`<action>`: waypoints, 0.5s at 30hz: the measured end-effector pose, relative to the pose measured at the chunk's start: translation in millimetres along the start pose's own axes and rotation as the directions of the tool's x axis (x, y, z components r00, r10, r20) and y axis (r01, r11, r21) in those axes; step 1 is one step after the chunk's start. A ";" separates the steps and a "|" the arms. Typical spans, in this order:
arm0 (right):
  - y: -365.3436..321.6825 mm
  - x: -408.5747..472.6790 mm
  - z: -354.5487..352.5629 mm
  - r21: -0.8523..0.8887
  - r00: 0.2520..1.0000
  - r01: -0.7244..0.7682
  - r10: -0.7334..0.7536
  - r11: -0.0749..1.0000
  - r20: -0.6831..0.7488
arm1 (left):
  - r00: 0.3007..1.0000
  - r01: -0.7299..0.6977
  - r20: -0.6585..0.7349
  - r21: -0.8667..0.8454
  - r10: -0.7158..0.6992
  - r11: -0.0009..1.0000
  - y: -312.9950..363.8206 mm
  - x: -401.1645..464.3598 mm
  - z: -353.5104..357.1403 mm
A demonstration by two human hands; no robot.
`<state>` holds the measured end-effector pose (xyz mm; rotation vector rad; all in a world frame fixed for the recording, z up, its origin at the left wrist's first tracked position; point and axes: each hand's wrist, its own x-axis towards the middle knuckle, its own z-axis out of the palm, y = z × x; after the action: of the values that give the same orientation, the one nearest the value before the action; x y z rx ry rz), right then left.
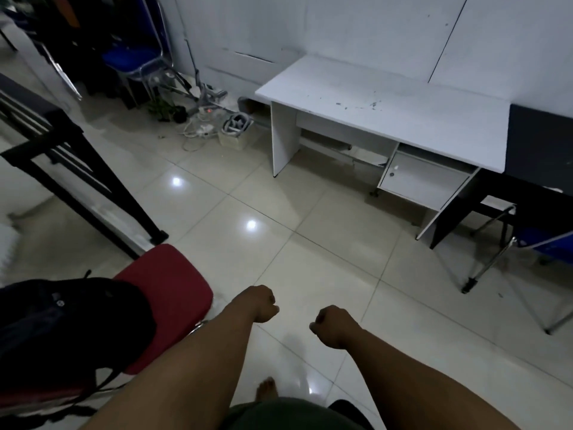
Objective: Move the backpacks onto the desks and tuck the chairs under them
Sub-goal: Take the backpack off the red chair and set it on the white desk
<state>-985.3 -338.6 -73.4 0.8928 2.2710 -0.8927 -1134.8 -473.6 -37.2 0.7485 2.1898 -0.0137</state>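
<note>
Judging from the head view, almost everything is left to do: a black backpack (62,324) sits on the red chair (167,293) at near left, while the white desk (384,110) at far right is bare, no chair under it. Left hand (259,304) and right hand (333,327) hang over the floor, fingers curled into loose fists, holding nothing. A blue chair (545,240) stands out from the dark desk (539,144) at right.

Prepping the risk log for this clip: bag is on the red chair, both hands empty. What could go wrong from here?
1. The black backpack overhangs the red chair seat, straps dangling; moving the chair first could drop it.
2. Cables and a power strip lie on the floor left of the white desk: a possible trip hazard.
3. The blue chair legs splay into the walkway, and the foot looks bare.
</note>
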 end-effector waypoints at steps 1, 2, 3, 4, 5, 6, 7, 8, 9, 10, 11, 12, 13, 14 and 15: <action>-8.3 -2.2 6.7 0.003 1.000 0.000 0.000 1.000 -0.001 | 1.000 -0.006 -0.001 0.001 0.006 1.000 -8.1 -4.3 1.0; -14.1 -3.8 11.9 0.004 1.000 -0.001 0.001 1.000 -0.006 | 1.000 -0.006 0.002 -0.001 0.006 1.000 -14.5 -8.6 2.3; -18.1 -5.0 16.8 0.000 1.000 -0.002 0.002 1.000 -0.010 | 1.000 -0.001 0.006 -0.009 0.001 1.000 -20.6 -11.9 4.6; -22.9 -6.7 21.7 -0.013 1.000 -0.001 0.001 1.000 -0.008 | 1.000 0.007 0.007 -0.024 -0.007 1.000 -27.8 -16.3 7.5; -27.1 -8.1 25.7 -0.026 1.000 0.006 -0.006 1.000 -0.005 | 1.000 0.014 0.006 -0.041 -0.013 0.999 -33.9 -19.9 9.8; -31.7 -10.4 31.5 -0.050 1.000 0.018 -0.018 0.999 0.006 | 1.000 0.029 0.005 -0.067 -0.029 0.997 -41.9 -26.0 14.4; -32.5 -11.5 35.5 -0.060 1.000 0.026 -0.026 0.998 0.010 | 0.999 0.035 0.002 -0.078 -0.035 0.996 -45.4 -29.0 16.4; -33.0 -12.5 40.1 -0.073 0.999 0.032 -0.030 0.997 0.020 | 0.999 0.043 -0.005 -0.088 -0.043 0.995 -49.5 -32.1 19.4; -34.2 -14.2 45.2 -0.092 0.999 0.041 -0.038 0.995 0.035 | 0.999 0.049 -0.016 -0.103 -0.051 0.994 -55.1 -36.1 25.2; -34.0 -15.8 49.6 -0.108 0.998 0.046 -0.041 0.993 0.049 | 0.998 0.055 -0.017 -0.115 -0.058 0.992 -58.4 -41.4 31.0; -34.0 -16.8 55.4 -0.126 0.997 0.049 -0.041 0.991 0.063 | 0.998 0.061 -0.011 -0.118 -0.063 0.991 -62.7 -47.0 37.7; -33.7 -19.1 62.3 -0.141 0.997 0.048 -0.039 0.989 0.071 | 0.998 0.062 0.006 -0.116 -0.062 0.991 -66.3 -52.7 44.8; -33.3 -22.3 68.0 -0.152 0.996 0.046 -0.033 0.987 0.085 | 0.998 0.063 0.030 -0.117 -0.060 0.991 -68.7 -57.2 51.8; -34.1 -26.7 76.1 -0.162 0.993 0.043 -0.025 0.986 0.111 | 0.997 0.067 0.054 -0.120 -0.061 0.990 -72.6 -62.6 59.9; -35.9 -30.2 82.8 -0.177 0.991 0.044 -0.021 0.983 0.131 | 0.995 0.073 0.070 -0.129 -0.064 0.989 -76.2 -66.1 65.9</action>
<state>-973.2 -431.1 -92.2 0.7002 2.2184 -0.7241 -1095.3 -586.4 -53.0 0.5908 2.1300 0.0691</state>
